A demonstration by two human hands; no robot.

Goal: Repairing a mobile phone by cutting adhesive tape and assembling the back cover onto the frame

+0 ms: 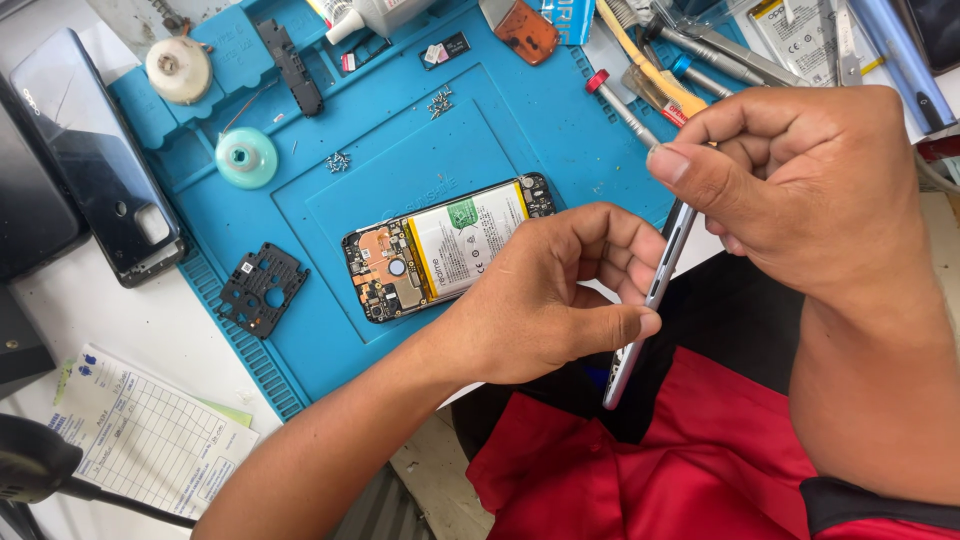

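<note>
Left hand (545, 300) and right hand (790, 190) both pinch a slim silver phone frame (648, 300) edge-on above the lap, clear of the blue mat (300, 330). Opened phone (450, 245) lies on the mat. Advisable: steady grip, gentle even pressure along the edge.

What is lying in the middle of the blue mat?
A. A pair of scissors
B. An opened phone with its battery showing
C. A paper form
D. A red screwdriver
B: the opened phone rests on the blue mat, its white battery and circuit boards bare, while both hands hold a thin frame off to the side.
</note>
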